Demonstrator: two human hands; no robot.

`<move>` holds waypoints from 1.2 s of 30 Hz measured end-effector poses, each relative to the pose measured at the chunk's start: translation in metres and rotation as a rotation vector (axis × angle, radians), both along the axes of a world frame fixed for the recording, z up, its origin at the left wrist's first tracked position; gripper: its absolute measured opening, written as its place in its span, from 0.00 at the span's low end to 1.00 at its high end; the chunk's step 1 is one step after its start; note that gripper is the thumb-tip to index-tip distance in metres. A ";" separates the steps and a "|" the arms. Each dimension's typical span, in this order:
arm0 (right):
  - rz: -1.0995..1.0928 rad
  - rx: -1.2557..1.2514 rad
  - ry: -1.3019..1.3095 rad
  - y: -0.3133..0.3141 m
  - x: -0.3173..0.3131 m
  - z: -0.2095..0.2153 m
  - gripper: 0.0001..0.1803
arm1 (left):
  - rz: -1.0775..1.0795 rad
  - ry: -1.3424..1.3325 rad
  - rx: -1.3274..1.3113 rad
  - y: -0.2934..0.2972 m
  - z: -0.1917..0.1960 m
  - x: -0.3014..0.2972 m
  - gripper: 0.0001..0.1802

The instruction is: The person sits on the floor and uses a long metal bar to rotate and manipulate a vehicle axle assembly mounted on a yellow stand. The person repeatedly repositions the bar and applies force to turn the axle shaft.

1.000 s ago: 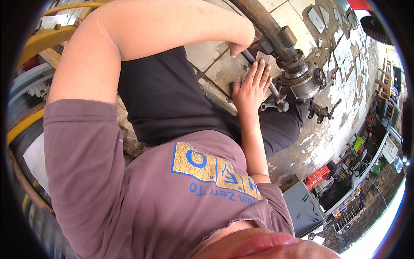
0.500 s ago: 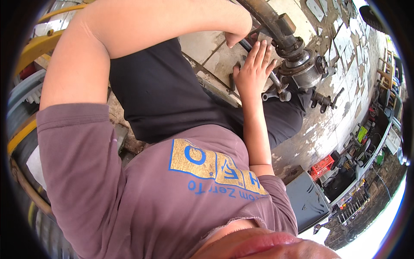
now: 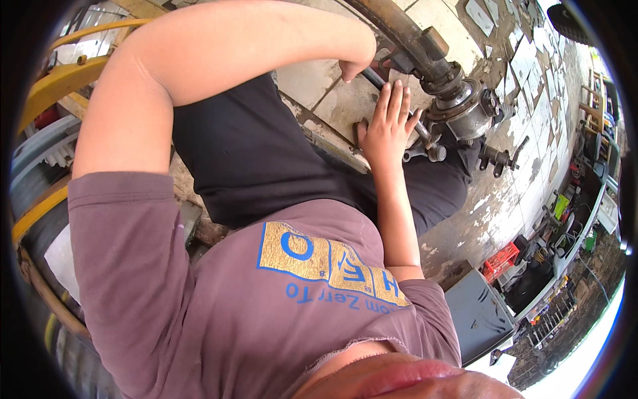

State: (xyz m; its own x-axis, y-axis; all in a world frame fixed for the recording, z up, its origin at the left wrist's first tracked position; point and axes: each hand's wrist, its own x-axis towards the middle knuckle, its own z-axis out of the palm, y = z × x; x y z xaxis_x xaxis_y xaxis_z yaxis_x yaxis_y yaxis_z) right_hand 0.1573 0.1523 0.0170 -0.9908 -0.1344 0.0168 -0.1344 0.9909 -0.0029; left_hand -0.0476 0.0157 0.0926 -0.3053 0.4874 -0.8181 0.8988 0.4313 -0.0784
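Far left: yellow curved frame (image 3: 56, 83) and a grey ribbed part (image 3: 40, 153) at the picture's edge; person's mauve shirt (image 3: 199, 299) and black trousers (image 3: 246, 153) fill the centre. Left hand (image 3: 355, 66) is fisted at the end of a bent arm, clamped on a thin metal bar (image 3: 372, 78) that runs down-right toward the hub. Right hand (image 3: 385, 130) lies flat, fingers spread, on the tiled floor (image 3: 325, 86) just below that bar, holding nothing; hands near each other, not touching. Rusty axle tube (image 3: 405, 36) runs diagonally into the grey wheel hub (image 3: 465, 110), just right of the right hand's fingertips. Loose metal fitting (image 3: 498, 158) right of the hub; red crate (image 3: 500, 261) lower right.
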 end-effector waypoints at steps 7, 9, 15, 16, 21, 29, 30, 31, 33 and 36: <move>-0.021 -0.060 -0.011 -0.002 -0.002 0.005 0.58 | -0.043 -0.020 -0.035 0.005 0.001 0.002 0.33; -0.009 -0.031 -0.007 0.001 -0.003 0.003 0.57 | -0.018 -0.012 -0.036 0.000 -0.005 -0.003 0.34; -0.002 -0.116 0.012 -0.001 -0.015 0.008 0.56 | -0.040 -0.063 -0.051 0.003 -0.008 0.001 0.33; 0.010 -0.141 0.019 0.000 -0.006 0.007 0.57 | -0.039 -0.059 -0.061 0.005 -0.002 0.000 0.34; -0.020 -0.129 -0.013 0.004 -0.008 0.004 0.56 | -0.031 -0.081 -0.066 0.007 -0.005 -0.004 0.35; 0.037 -0.039 0.016 0.001 0.002 0.002 0.56 | -0.004 -0.040 -0.058 0.011 -0.004 0.001 0.31; 0.041 -0.029 0.016 0.001 -0.001 0.003 0.56 | 0.002 -0.031 -0.061 0.008 -0.008 -0.002 0.31; 0.023 -0.098 -0.002 0.001 -0.012 0.009 0.56 | -0.021 -0.054 -0.032 0.008 -0.012 -0.004 0.31; 0.020 -0.049 -0.023 0.000 -0.025 0.009 0.58 | -0.019 -0.046 -0.004 0.001 -0.022 -0.004 0.29; 0.006 -0.140 -0.038 0.002 -0.010 0.013 0.59 | -0.018 -0.051 -0.018 0.003 -0.011 -0.002 0.28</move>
State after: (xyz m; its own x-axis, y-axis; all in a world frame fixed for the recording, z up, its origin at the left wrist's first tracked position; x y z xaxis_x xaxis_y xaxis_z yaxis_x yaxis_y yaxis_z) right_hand 0.1475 0.1544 0.0303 -0.9902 -0.1394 -0.0021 -0.1376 0.9797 -0.1461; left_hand -0.0499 0.0190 0.0818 -0.2542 0.4775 -0.8411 0.9093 0.4143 -0.0396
